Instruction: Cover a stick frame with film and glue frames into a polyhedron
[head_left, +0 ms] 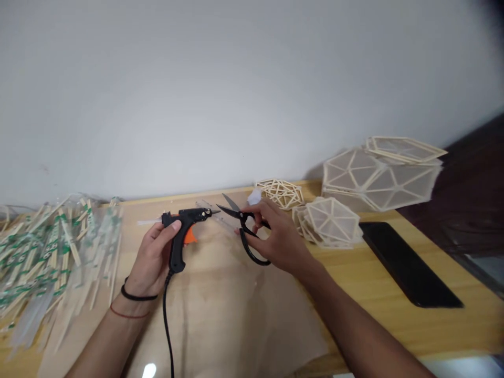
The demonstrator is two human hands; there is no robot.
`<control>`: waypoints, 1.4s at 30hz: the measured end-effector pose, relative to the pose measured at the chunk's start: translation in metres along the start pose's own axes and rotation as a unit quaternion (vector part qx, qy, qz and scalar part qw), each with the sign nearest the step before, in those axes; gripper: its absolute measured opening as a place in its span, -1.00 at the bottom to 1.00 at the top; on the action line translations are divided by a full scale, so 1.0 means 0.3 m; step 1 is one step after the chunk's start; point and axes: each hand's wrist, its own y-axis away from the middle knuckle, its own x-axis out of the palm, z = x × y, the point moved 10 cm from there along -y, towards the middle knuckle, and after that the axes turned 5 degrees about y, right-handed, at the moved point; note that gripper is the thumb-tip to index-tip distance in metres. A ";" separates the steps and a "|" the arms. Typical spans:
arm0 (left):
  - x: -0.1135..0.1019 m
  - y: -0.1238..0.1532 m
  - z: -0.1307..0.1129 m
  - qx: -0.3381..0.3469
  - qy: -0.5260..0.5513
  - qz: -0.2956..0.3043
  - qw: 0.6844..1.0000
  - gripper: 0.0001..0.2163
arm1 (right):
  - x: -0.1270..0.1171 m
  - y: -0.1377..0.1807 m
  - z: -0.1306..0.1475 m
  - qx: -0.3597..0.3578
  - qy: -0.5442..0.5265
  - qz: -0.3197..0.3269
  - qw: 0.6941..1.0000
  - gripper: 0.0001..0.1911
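Observation:
My left hand (155,252) is closed around a black glue gun (178,239) with an orange trigger, its nozzle pointing right. A clear glue stick (146,223) sticks out behind it. In my right hand (275,233) is a pair of black-handled scissors (252,247). Their blades are parted and point left, close to the nozzle tip; whether they touch it I cannot tell. A whitish lump (254,197) shows just above my right fingers. Part of the scissor handle is hidden by those fingers.
Wrapped chopsticks (51,252) lie heaped at left. Brown paper (220,315) covers the middle of the wooden table (441,262). Stick frames (280,193), hexagonal panels (333,220) and a larger panelled structure (378,178) stand at right, near a black phone (409,265). The gun's cord (167,320) runs toward me.

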 end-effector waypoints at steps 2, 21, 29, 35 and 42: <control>-0.016 -0.004 -0.018 0.028 -0.037 -0.012 0.999 -0.54 | 0.011 0.002 0.000 -0.021 0.013 0.024 0.999 -0.70; -0.009 -0.014 -0.062 0.069 -0.136 0.028 0.988 -0.60 | 0.072 0.016 0.003 -0.060 0.022 0.099 0.993 -0.72; -0.015 -0.019 -0.064 0.061 -0.132 0.024 0.989 -0.60 | 0.067 0.015 0.003 -0.068 0.026 0.104 0.992 -0.73; -0.019 -0.017 -0.059 0.054 -0.129 0.011 0.990 -0.59 | 0.065 0.018 -0.007 -0.051 0.024 0.098 0.994 -0.72; -0.022 -0.016 -0.063 0.067 -0.139 0.002 0.988 -0.63 | 0.085 0.027 0.009 -0.054 0.045 0.112 0.991 -0.69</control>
